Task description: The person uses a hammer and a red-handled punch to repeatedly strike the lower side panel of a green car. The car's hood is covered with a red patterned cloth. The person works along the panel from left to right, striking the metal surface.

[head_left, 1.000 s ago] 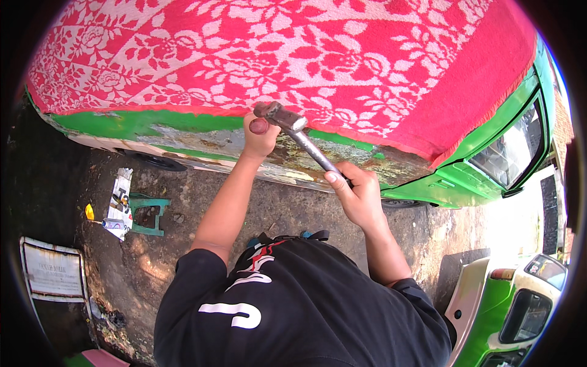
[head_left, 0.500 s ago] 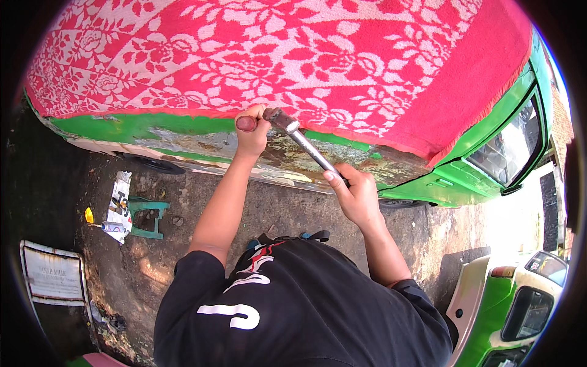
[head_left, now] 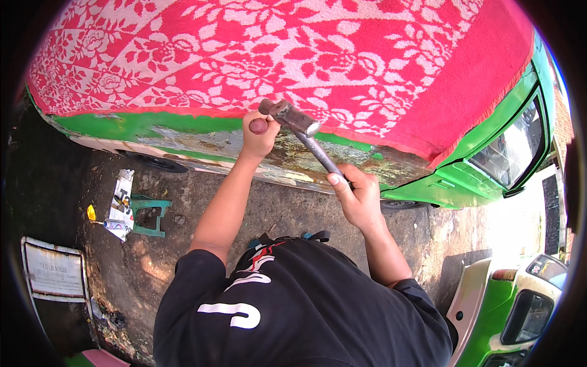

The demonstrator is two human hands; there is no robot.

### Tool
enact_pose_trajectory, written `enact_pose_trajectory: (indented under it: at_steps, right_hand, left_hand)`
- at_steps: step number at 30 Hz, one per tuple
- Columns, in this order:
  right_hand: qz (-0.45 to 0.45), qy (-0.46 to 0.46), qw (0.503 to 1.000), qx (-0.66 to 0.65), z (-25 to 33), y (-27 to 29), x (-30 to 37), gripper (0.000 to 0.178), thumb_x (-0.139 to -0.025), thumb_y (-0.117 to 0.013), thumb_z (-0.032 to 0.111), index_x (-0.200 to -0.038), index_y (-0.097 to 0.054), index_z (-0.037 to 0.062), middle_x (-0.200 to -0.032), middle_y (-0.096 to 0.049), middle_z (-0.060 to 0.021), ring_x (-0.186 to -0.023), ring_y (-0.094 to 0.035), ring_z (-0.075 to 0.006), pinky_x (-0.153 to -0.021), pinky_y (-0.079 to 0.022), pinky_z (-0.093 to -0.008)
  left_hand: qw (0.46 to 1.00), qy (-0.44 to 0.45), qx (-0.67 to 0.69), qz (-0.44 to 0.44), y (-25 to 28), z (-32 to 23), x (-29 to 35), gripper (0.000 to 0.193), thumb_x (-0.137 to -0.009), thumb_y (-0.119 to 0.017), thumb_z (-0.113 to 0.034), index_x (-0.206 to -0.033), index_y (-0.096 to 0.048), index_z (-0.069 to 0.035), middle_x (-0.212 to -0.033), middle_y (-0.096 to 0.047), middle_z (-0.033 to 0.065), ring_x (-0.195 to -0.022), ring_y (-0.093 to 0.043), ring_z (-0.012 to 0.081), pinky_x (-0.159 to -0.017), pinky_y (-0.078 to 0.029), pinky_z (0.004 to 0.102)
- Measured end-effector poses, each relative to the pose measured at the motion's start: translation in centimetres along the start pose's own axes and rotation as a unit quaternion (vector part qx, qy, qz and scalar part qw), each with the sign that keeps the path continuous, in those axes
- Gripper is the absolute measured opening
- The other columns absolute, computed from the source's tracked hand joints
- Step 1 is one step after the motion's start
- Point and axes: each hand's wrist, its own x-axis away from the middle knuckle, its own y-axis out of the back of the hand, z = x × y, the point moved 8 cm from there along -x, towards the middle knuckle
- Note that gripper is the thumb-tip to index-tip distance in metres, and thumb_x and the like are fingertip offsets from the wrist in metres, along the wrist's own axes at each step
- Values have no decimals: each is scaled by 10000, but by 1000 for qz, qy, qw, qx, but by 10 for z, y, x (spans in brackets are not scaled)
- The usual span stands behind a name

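Observation:
My right hand (head_left: pixel 361 199) is closed round the lower shaft of a metal hammer (head_left: pixel 317 151). The hammer slants up and left, its brownish head partly over my left hand (head_left: pixel 260 144). My left hand is closed on a tool with a round, reddish-brown handle end (head_left: pixel 258 126); the rest of that tool is hidden by the fist. Both hands are at the side of a green vehicle (head_left: pixel 165 125), where the panel (head_left: pixel 293 156) is scraped and patchy with brown, grey and bare spots. A red towel-like cloth (head_left: pixel 257 55) with pale flowers drapes over the vehicle above them.
A green plastic stool (head_left: pixel 148 230) stands at left on rough ground, with a printed sheet (head_left: pixel 121 202) and a spray can (head_left: pixel 114 225) beside it. Lower left is a white framed sign (head_left: pixel 54 272). A second green-and-white vehicle (head_left: pixel 504 296) stands at lower right.
The hammer head has tilted and shifted slightly to the right, showing more of its side. My left hand has moved slightly right with its tool. The right hand stays closed round the shaft.

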Motion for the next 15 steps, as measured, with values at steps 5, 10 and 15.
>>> enact_pose_trajectory:
  at_steps: [5,10,15]
  right_hand:
    - [-23,114,992,-39,12,4,6,281,-904,-672,302,-897,-689,22,-606,-583,-109,-514,-548,-198,-534,-444,-336]
    - [15,-9,1000,-5,-25,-13,8,289,-911,-665,309,-883,-685,22,-592,-571,-117,-515,-551,-192,-531,-439,-343]
    - [-38,6,984,-174,-36,-10,14,338,-958,-608,302,-801,-623,2,-556,-544,-33,-501,-518,-110,-493,-418,-288]
  left_hand:
    - [999,53,6,1,7,16,1,263,-780,-535,63,-625,-352,-44,-613,-378,-28,-592,-348,64,-542,-325,272]
    - [999,-10,-43,-6,5,-7,-5,245,-759,-514,76,-624,-345,-38,-597,-364,-12,-583,-340,74,-535,-278,275]
    - [1000,-17,15,9,16,-10,5,238,-763,-518,51,-626,-337,-21,-593,-403,23,-556,-378,120,-547,-354,282]
